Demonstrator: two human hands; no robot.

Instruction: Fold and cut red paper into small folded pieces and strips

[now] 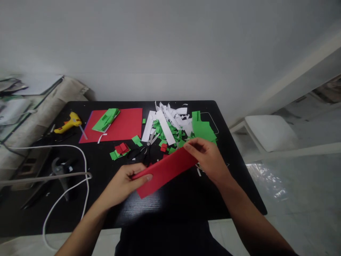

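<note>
From the head view, both hands hold a red paper strip (170, 172) up over the near part of the black surface (186, 202). The left hand (128, 183) has its left end pinched, thumb lying on the near face; the fingers of the right hand (206, 156) are closed on its upper right corner. The strip slants, its right end farther from the body (what lies directly beneath it is partly hidden). Just beyond it, scissors (149, 144) rest with blades parted, beside a heap of green pieces (173, 133) and white strips (165, 126). A larger green sheet (204, 131) lies right of the heap. Toward the far left, a folded green bundle (106, 120) sits on a red sheet (129, 124), with a yellow glue gun (69, 123) near its left edge.
</note>
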